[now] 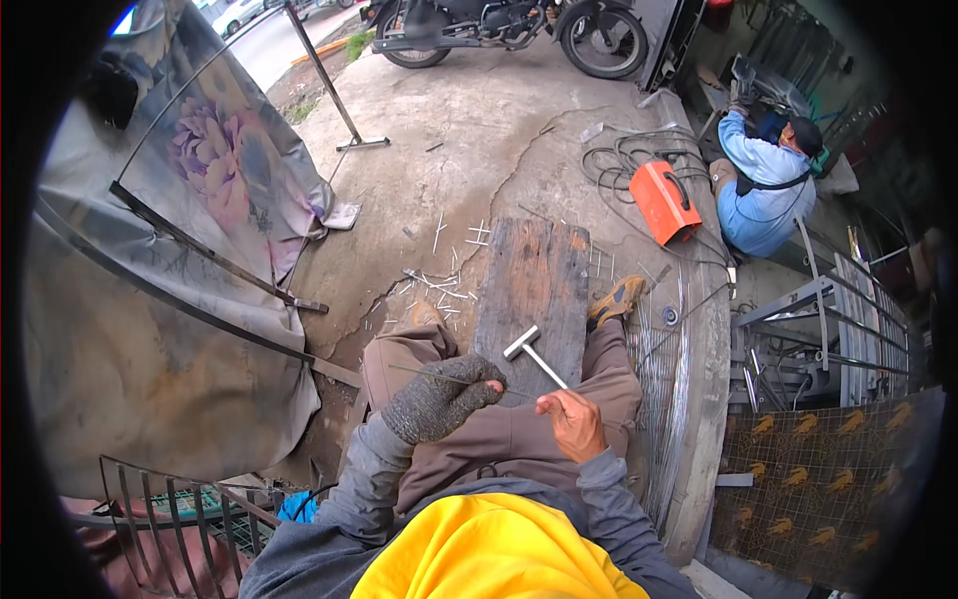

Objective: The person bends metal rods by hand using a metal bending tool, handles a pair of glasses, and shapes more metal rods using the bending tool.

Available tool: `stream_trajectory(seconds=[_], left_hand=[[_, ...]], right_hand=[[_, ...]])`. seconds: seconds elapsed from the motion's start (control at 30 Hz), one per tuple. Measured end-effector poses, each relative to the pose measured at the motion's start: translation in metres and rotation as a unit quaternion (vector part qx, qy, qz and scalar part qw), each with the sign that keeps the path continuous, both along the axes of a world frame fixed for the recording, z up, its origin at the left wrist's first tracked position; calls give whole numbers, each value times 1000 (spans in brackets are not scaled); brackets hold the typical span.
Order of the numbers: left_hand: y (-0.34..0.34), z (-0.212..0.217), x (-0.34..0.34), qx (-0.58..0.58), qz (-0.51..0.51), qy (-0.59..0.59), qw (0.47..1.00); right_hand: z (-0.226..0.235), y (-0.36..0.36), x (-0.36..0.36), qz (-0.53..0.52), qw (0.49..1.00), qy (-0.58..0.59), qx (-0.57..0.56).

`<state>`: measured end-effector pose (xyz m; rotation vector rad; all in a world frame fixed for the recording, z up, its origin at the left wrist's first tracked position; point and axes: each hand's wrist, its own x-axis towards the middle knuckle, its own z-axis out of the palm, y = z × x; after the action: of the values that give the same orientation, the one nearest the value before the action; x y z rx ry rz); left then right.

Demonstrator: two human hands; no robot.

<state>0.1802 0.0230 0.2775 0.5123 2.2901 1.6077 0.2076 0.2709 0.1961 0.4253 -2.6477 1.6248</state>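
Observation:
My left hand (439,399), in a dark grey knit glove, is closed round a thin metal rod (417,371) that sticks out on both sides and runs toward my right hand. My bare right hand (574,419) grips the handle end of a small all-metal hammer (540,359). The hammer's head points away from me, over the near end of a worn wooden plank (532,285) lying between my legs. Whether the rod's right end touches my right fingers, I cannot tell.
Short white sticks (439,288) lie scattered on the concrete left of the plank. An orange box-shaped machine (665,203) with coiled cables stands at the right, near a crouching person (763,190). Metal frames (818,309) lean at the right; a hanging cloth (210,190) covers the left; a motorcycle (499,30) stands behind.

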Motion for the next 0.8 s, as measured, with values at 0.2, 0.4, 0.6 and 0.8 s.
stream_trajectory(seconds=[0.2,0.4,0.6,0.8], left_hand=[[-3,-3,3,-37,-4,-17,999],[-19,-25,-8,123,43,-124,984],[-39,-45,-6,192,94,-153,965],[-45,-47,2,179,88,-157,967]], right_hand=[[-11,0,3,17,998,-59,-6],[0,-1,-21,23,998,-53,-4],[20,-17,-26,48,999,-18,12],[20,-24,-17,68,997,-23,8]])
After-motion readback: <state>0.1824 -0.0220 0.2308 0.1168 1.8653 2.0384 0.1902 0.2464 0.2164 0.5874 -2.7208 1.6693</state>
